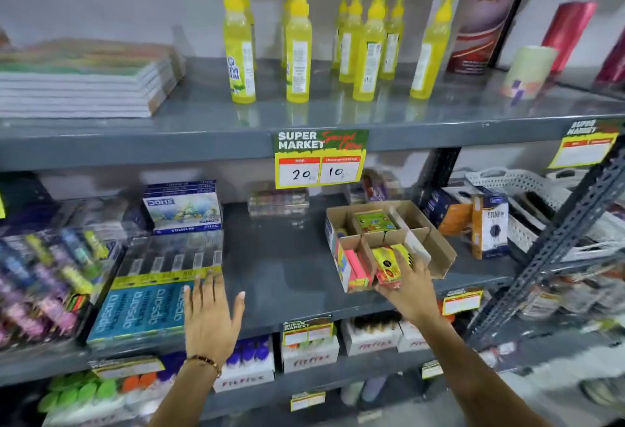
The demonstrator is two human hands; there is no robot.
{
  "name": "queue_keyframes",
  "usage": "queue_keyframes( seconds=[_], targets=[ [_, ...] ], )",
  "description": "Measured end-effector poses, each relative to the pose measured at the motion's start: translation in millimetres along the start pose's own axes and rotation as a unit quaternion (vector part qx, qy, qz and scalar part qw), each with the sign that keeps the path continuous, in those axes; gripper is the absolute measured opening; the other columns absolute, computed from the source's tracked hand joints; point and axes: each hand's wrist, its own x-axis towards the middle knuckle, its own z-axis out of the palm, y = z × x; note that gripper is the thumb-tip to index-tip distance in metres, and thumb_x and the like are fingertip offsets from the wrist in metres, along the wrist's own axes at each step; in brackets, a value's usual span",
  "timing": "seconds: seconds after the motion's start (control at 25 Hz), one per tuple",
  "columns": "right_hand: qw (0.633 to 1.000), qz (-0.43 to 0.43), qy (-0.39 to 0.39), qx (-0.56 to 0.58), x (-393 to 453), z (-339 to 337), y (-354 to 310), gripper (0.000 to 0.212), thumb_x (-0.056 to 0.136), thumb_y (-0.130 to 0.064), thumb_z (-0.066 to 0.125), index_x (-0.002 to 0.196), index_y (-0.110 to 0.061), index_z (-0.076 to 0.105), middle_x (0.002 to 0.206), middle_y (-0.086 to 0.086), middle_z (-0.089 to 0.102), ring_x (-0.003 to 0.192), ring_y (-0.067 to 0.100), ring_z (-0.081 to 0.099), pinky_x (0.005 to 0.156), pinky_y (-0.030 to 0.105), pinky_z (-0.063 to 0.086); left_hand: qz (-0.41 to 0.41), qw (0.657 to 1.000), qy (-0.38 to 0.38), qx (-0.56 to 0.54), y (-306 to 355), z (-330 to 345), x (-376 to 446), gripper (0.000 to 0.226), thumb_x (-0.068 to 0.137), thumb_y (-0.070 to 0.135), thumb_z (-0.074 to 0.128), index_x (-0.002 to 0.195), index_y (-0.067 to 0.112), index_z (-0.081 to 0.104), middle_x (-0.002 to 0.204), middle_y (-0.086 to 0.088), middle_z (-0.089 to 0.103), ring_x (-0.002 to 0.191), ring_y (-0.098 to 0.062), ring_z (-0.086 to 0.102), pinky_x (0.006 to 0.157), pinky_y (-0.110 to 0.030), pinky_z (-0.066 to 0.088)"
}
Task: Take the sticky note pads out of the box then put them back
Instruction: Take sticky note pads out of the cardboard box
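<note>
A brown cardboard box [436, 247] with dividers sits on the middle shelf, right of centre. It holds sticky note pads: a green-topped pad [373, 220] in the back compartment and pink pads [355, 264] at the front left. My right hand [407, 286] is at the box's front edge, fingers closed around a yellow and red sticky note pad [387, 266] in the front compartment. My left hand [211, 313] hovers open over the shelf edge, left of the box, holding nothing.
Blue pencil packs [142, 308] lie left of my left hand. Bare grey shelf [284, 257] lies between the hands. Yellow glue bottles [297, 48] stand on the upper shelf, above a price tag [319, 159]. A slotted metal upright [554, 250] stands at the right.
</note>
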Motion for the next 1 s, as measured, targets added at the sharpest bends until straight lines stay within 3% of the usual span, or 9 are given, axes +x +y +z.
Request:
queue_keyframes(
  seconds=[0.16, 0.4, 0.6, 0.76, 1.0],
  targets=[
    [0.999, 0.014, -0.021, -0.020, 11, 2, 2, 0.096, 0.068, -0.057, 0.072, 0.145, -0.022, 0.028, 0.153, 0.018, 0.017, 0.139, 0.042, 0.015, 0.111, 0.053, 0.028, -0.047, 0.998, -0.001, 0.030, -8, 12, -4, 0.081, 0.090, 0.057, 0.014, 0.120, -0.009, 0.049, 0.122, -0.029, 0.053, 0.119, -0.046, 0.042, 0.103, -0.057, 0.026],
    [1.000, 0.011, -0.013, -0.026, 15, 13, 2, 0.095, 0.063, -0.060, 0.066, 0.142, -0.021, 0.032, 0.150, 0.021, 0.021, 0.137, 0.043, 0.014, 0.110, 0.054, 0.025, -0.076, 0.996, 0.008, 0.043, -6, 19, -4, 0.064, 0.087, 0.044, 0.028, 0.119, -0.008, 0.050, 0.122, -0.029, 0.054, 0.117, -0.046, 0.043, 0.101, -0.057, 0.030],
    [1.000, -0.007, -0.030, 0.000, 19, 14, 5, 0.090, 0.068, -0.049, 0.073, 0.142, -0.022, 0.029, 0.149, 0.022, 0.020, 0.138, 0.043, 0.008, 0.111, 0.054, 0.022, -0.084, 0.996, -0.001, 0.044, -5, 20, -3, 0.060, 0.088, 0.041, 0.031, 0.120, -0.007, 0.049, 0.122, -0.028, 0.054, 0.116, -0.045, 0.044, 0.099, -0.056, 0.033],
    [0.999, -0.046, -0.005, 0.007, 20, 12, 4, 0.082, 0.068, -0.044, 0.073, 0.137, -0.017, 0.038, 0.143, 0.021, 0.031, 0.134, 0.039, 0.018, 0.109, 0.054, 0.025, -0.083, 0.996, -0.013, 0.041, -6, 20, -3, 0.052, 0.090, 0.037, 0.041, 0.121, -0.005, 0.048, 0.123, -0.027, 0.053, 0.117, -0.045, 0.044, 0.098, -0.057, 0.034],
    [0.998, -0.010, 0.039, 0.038, 12, 18, -3, 0.074, 0.072, -0.033, 0.077, 0.136, -0.018, 0.043, 0.147, 0.018, 0.028, 0.136, 0.037, 0.019, 0.110, 0.054, 0.031, -0.075, 0.996, -0.018, 0.043, -7, 17, -1, 0.049, 0.087, 0.030, 0.056, 0.121, -0.005, 0.049, 0.124, -0.027, 0.053, 0.117, -0.044, 0.044, 0.098, -0.057, 0.035]
  ],
)
